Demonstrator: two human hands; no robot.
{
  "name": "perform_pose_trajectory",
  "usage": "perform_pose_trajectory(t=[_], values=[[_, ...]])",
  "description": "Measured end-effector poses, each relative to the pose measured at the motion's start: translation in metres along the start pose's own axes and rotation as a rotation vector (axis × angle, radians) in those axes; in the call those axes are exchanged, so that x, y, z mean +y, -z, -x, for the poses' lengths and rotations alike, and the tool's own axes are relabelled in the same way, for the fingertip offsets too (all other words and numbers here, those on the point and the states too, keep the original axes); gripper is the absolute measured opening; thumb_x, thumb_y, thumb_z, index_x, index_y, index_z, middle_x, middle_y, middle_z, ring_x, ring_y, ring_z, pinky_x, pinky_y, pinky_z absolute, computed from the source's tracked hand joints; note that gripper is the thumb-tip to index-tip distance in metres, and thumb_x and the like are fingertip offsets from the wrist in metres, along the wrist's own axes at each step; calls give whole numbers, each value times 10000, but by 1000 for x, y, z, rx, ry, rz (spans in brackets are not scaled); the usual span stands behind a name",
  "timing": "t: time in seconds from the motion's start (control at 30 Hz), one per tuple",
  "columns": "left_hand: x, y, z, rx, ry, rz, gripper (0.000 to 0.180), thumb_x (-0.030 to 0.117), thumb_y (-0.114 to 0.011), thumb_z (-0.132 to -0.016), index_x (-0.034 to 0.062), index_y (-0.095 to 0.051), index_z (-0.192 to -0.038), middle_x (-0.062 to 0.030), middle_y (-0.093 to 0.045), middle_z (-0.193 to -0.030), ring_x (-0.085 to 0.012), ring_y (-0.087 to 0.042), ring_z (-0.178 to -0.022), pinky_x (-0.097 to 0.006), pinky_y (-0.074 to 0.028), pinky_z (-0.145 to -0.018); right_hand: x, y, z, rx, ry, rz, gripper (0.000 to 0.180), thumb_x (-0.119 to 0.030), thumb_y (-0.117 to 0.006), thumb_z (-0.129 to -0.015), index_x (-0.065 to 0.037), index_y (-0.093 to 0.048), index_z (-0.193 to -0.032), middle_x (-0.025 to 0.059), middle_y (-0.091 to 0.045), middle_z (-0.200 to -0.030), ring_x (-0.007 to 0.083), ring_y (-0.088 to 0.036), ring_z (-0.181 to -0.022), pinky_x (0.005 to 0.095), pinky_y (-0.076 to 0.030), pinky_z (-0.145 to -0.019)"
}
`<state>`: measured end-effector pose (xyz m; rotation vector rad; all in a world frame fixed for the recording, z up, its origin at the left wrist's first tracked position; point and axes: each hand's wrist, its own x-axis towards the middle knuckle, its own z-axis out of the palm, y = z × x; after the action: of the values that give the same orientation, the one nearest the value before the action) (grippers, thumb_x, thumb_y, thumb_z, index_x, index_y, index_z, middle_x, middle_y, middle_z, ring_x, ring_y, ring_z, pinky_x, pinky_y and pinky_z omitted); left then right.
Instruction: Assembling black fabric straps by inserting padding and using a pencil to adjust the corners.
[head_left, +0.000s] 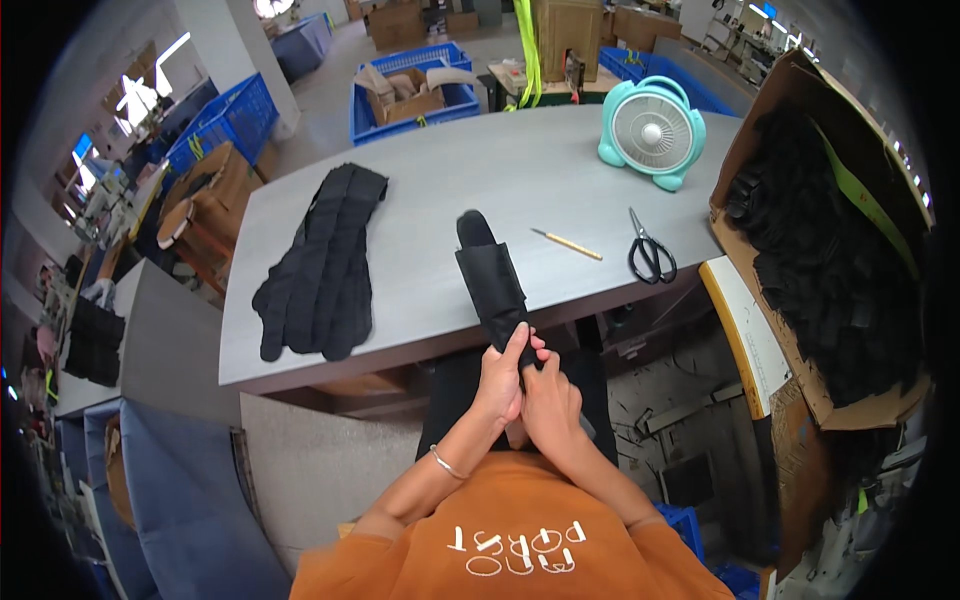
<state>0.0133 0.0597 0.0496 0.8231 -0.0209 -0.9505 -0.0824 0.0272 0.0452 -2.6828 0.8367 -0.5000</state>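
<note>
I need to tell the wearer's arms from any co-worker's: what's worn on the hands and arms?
Both hands, left hand and right hand, are bare, without gloves. The forearms are bare too. A thin silver bracelet circles the left wrist. Short orange sleeves cover the upper arms.

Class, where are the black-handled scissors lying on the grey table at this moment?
In the head view, the scissors lie near the table's front right edge, just right of a thin wooden stick and in front of the teal fan.

Grey worktable point(450, 180), blue crates point(410, 90), pale concrete floor point(330, 90)
</note>
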Motion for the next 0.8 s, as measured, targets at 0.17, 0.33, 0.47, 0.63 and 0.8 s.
perform_pose_trajectory(t=[0.17,0.33,0.47,0.63,0.8], values=[[10,8,-2,-76,65,2,282,296,-660,-969,26,-588,-1003,-69,-622,-853,-177,-631,-770,-323,-538,-746,-3,10,-14,-135,19,-190,345,-133,-645,-828,-51,-554,-1150,269,-548,-1093,459,-640,-870,511,-551,-672],[37,18,-30,-80,59,9,310,283,-647,-974,-15,-615,-1052,-147,-692,-973,-217,-695,-869,-333,-599,-762,-2,45,-13,-133,124,-288,496,-228,-754,-822,-56,-601,-1261,280,-505,-1350,424,-597,-1145,430,-527,-912],[41,24,-33,-82,99,-75,321,278,-673,-957,-17,-622,-1071,-153,-697,-989,-214,-702,-847,-345,-608,-737,26,46,-75,173,-16,-509,259,-162,-698,-895,-20,-693,-1111,141,-704,-996,227,-680,-898,338,-524,-766],[44,12,-32,-137,213,-107,363,295,-686,-947,-34,-616,-1086,-155,-696,-981,-209,-704,-818,-350,-611,-720,47,7,-193,-84,-121,-911,459,-360,-620,-965,5,-633,-1244,76,-690,-991,123,-631,-806,259,-511,-651],[48,13,-49,-107,246,-98,333,264,-702,-937,-24,-613,-1078,-140,-694,-932,-203,-700,-773,-353,-612,-721,29,-17,-269,-419,-284,-1073,376,-377,-675,-930,-10,-714,-1001,51,-698,-879,116,-631,-771,258,-508,-632]])
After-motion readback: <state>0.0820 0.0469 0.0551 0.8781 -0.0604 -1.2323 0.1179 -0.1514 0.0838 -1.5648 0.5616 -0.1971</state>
